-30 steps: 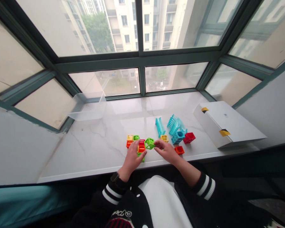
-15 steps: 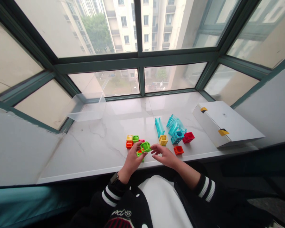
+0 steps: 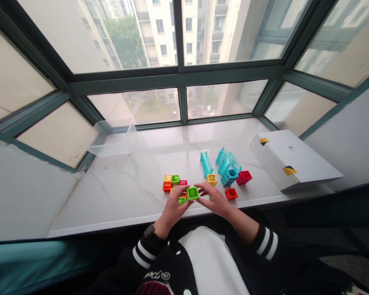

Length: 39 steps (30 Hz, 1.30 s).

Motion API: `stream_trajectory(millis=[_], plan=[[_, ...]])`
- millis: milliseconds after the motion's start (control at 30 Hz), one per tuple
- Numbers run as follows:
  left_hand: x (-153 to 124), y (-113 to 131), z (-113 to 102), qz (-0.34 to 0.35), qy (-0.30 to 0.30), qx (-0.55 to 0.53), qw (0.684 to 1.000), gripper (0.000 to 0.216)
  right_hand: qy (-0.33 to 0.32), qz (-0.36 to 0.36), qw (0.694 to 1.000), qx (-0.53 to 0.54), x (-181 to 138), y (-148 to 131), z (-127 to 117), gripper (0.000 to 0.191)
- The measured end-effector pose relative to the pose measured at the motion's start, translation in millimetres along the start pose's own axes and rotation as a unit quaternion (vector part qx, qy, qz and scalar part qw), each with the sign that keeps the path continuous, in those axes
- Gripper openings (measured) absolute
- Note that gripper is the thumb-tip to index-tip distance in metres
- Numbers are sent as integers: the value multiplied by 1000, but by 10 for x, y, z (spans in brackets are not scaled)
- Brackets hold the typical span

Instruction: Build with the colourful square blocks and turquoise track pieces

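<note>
A green toy cube block (image 3: 192,193) is held between my two hands, its hollow face turned up toward me. My left hand (image 3: 172,205) grips its left side with thumb and fingers. On the opposite side, the fingertips of my right hand (image 3: 213,199) pinch it. Under and behind my left hand lies a cluster of blocks: a yellow block (image 3: 167,178), an orange block (image 3: 167,187), a green block (image 3: 175,179) and a red block (image 3: 183,182). Others there are partly covered by the hand. A yellow cube (image 3: 211,180) stands just beyond my right fingers.
Right of my hands are a blue block (image 3: 229,177), a red block (image 3: 244,177) and an orange-red block (image 3: 231,194). Translucent blue track pieces (image 3: 206,164) lie behind. A clear plastic bin (image 3: 113,141) stands back left, a white box (image 3: 298,157) at right. The ledge's front edge (image 3: 110,225) runs near me.
The green block has shifted slightly right and turned to face up more squarely. My right fingers, apart from or barely at it before, now touch its right side.
</note>
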<state>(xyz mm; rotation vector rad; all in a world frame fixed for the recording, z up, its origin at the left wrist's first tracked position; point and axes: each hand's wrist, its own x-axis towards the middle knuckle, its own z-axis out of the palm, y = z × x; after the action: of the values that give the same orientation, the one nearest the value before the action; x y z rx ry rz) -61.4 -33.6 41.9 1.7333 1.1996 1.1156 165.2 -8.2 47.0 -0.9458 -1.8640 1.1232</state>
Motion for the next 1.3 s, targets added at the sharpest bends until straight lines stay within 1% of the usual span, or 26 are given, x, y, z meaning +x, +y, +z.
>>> stream_trajectory(millis=[167, 333, 533, 867, 1000, 1100, 1200, 1300], plan=[[-2, -2, 19, -11, 0, -2, 1000, 47, 9, 11, 1000, -3, -9, 16, -6, 43], [-6, 34, 19, -19, -11, -35, 999, 50, 16, 15, 1000, -2, -20, 48, -8, 42], [-5, 30, -8, -21, -15, -41, 999, 43, 12, 17, 1000, 5, -32, 74, -35, 44], [5, 17, -7, -22, -19, -48, 998, 43, 25, 22, 999, -8, -33, 42, -40, 45], [-7, -13, 1, -20, -16, -38, 999, 45, 17, 19, 1000, -16, -49, 68, -42, 47], [-3, 15, 9, -22, -14, -21, 999, 45, 8, 10, 999, -35, -59, 75, -49, 49], [11, 68, 27, -12, -23, -11, 1000, 43, -10, -10, 998, -66, -65, 38, -72, 51], [23, 102, 63, -3, -30, -13, 999, 42, -29, -18, 996, -84, -80, -26, -118, 49]])
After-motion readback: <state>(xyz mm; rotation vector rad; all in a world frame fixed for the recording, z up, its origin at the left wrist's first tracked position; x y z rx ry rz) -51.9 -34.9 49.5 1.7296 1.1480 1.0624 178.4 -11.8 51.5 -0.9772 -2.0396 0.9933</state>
